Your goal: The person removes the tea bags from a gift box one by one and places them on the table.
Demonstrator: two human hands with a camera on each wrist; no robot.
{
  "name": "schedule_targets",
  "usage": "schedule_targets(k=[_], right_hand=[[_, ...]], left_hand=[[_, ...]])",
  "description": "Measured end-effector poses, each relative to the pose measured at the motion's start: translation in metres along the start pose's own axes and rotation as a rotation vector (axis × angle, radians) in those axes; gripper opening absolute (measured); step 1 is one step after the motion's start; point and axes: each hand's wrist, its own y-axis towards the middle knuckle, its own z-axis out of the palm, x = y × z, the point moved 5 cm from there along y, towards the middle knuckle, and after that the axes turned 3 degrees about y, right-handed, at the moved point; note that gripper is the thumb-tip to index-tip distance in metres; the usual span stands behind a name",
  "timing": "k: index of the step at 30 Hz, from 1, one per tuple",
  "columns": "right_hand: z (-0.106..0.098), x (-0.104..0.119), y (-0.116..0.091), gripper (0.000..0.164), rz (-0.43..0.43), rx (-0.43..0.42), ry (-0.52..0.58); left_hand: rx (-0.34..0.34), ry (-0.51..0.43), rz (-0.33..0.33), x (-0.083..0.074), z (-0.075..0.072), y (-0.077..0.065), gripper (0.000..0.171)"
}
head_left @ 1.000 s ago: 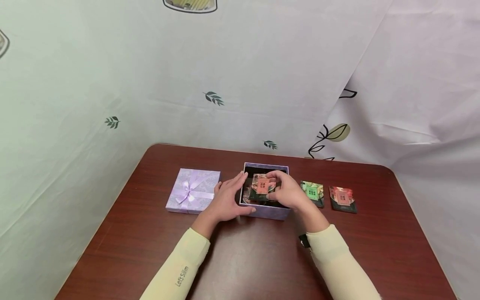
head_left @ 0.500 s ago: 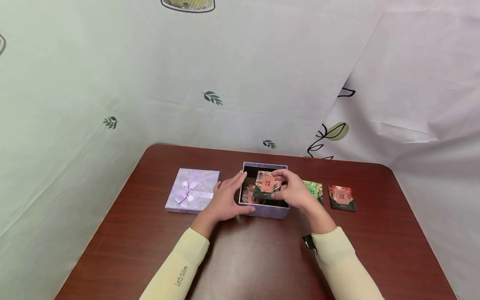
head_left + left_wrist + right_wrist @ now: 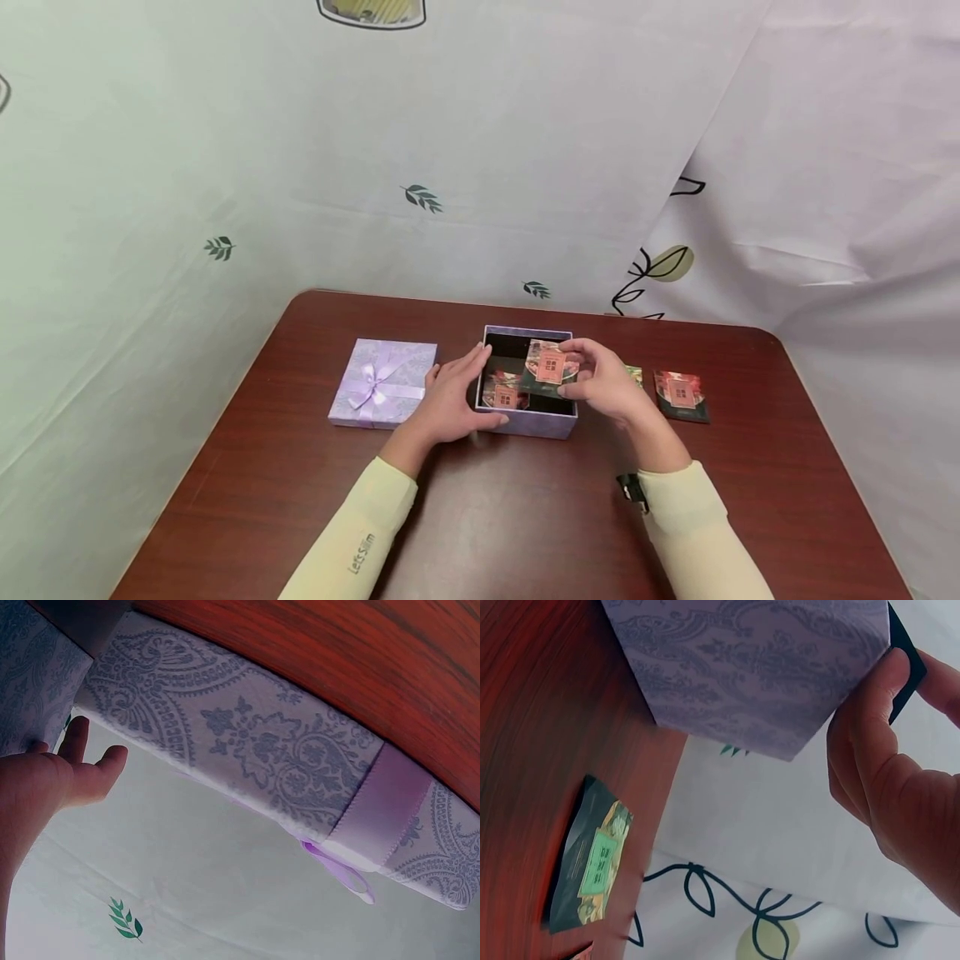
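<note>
My right hand [image 3: 603,382] pinches a dark sachet with a red label [image 3: 551,365] by its right edge, above the right part of an open purple patterned box [image 3: 536,424]. In the right wrist view only a dark corner of that sachet [image 3: 904,671] shows between thumb and finger, just over the box's rim. Inside the box, at the lower left, lies another red-labelled sachet [image 3: 504,392] against the black interior. My left hand [image 3: 450,402] rests along the box's left side, fingers extended at the rim and thumb at the front wall.
Left of the box lies its lilac lid [image 3: 382,383] with a ribbon bow [image 3: 372,385]. To the right are a green-labelled sachet [image 3: 596,859], mostly behind my right hand in the head view, and a red one [image 3: 681,396]. A printed white cloth hangs behind the table [image 3: 480,517].
My right hand has lifted the red-labelled sachet and carried it rightward, uncovering the other sachet in the box. My left hand has stayed at the box's left side.
</note>
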Motion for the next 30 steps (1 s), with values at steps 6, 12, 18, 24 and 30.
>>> schedule_targets(k=[6,12,18,24,30], right_hand=[[-0.008,-0.003,-0.005,0.063,0.024,-0.013,0.02],[-0.017,-0.005,-0.009,0.064,0.036,-0.018,0.038],[-0.027,-0.011,-0.014,0.066,0.039,-0.029,0.08],[-0.036,-0.017,-0.018,0.064,0.051,-0.053,0.064],[-0.041,-0.023,-0.021,0.065,0.046,-0.054,0.093]], left_hand=[[0.009,-0.004,-0.012,0.001,0.001,-0.001,0.11],[-0.003,-0.009,-0.003,0.001,0.0,-0.001,0.109],[-0.003,-0.009,0.0,0.001,0.0,-0.001,0.109],[-0.005,-0.009,0.003,0.001,0.0,0.0,0.11],[-0.005,-0.01,0.007,0.0,0.0,0.0,0.109]])
